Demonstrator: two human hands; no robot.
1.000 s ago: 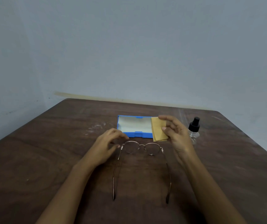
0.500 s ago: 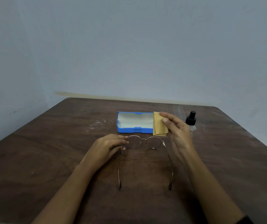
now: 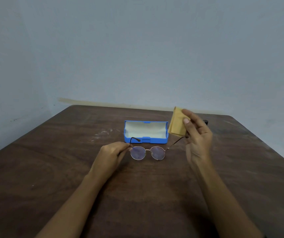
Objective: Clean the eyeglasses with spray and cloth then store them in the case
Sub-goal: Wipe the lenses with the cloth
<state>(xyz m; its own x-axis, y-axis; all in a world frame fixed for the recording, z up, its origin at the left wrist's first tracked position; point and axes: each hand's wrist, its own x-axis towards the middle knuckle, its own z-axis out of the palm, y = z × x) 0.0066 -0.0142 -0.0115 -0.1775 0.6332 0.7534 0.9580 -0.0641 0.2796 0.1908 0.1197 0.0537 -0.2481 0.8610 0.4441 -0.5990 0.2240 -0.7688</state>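
Thin-rimmed round eyeglasses [image 3: 147,152] are lifted off the brown table [image 3: 51,169], lenses facing me and temples pointing away. My left hand [image 3: 111,154] pinches the frame at its left hinge. My right hand [image 3: 197,140] holds a folded yellow cloth [image 3: 176,123] between thumb and fingers, raised above the right temple tip, which ends at its lower fingers. The open blue case [image 3: 145,132] with a pale lining lies just behind the glasses. Only the black cap of the spray bottle [image 3: 206,121] shows behind my right hand.
A pale wall rises behind the table's far edge [image 3: 137,107]. White scuff marks [image 3: 103,133] lie left of the case.
The glasses have been raised off the table and turned so the temples point away. My right hand has lifted the cloth higher. The bottle is now mostly hidden.
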